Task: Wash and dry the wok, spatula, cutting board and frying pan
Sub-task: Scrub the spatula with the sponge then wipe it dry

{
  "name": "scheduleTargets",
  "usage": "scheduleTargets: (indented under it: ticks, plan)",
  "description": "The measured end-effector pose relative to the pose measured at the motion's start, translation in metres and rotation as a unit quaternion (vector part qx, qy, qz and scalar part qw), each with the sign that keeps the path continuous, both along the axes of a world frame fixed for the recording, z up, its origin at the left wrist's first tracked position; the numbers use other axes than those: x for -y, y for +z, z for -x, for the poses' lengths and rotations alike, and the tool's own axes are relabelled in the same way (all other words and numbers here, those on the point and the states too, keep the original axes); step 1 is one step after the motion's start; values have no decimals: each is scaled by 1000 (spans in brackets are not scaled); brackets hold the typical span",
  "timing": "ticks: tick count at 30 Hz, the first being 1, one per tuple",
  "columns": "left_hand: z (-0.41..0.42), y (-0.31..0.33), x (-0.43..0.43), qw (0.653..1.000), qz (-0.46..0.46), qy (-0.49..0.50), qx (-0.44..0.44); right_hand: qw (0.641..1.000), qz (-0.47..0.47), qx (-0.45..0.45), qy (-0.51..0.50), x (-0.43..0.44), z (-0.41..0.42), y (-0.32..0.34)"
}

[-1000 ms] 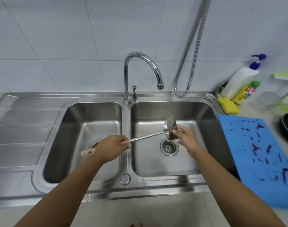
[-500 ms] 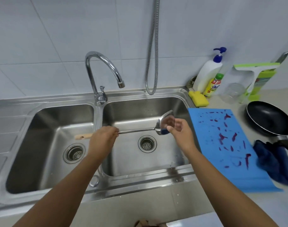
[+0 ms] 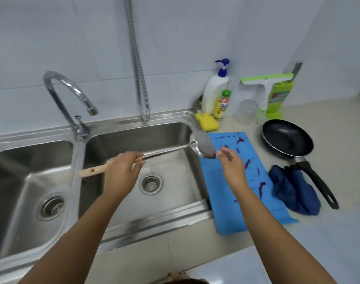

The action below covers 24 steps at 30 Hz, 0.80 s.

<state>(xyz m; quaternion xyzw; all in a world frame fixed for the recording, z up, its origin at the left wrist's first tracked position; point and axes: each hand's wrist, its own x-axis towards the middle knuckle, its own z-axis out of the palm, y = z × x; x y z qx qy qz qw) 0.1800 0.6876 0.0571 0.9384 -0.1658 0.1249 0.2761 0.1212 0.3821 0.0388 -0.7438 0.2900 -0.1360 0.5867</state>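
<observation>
Spatula (image 3: 166, 151) held across the right basin, purple smear on the blade tip, wash not yet begun.
The left grip (image 3: 121, 171) wraps the handle where wood meets steel; the blade hangs above the sink (image 3: 169, 132) rim and the near edge of the stained cutting board (image 3: 220, 191). The right grip (image 3: 232, 165) is spread and relaxed just beside the blade, holding nothing. To wash well, I judge the blade should swing back under the tap (image 3: 68, 93), where no water shows at the spout, and the free hand should fetch the yellow sponge (image 3: 206, 121) and soap bottle (image 3: 215, 91) behind. Scrub the smeared tip on both faces over the basin, so drips miss the table (image 3: 339, 160). The frying pan (image 3: 285, 138) and blue cloth (image 3: 294, 191) wait further right.
</observation>
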Motion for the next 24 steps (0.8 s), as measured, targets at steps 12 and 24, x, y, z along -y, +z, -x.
scheduleTargets:
  ticks: [12,24]
  plan:
    - [19,-8,113,992,35,-57,-110,885,281,-350,-125,165,112,-27]
    - [17,-1,138,985,-11,-68,-156,870,335,-334,-136,170,108,-33]
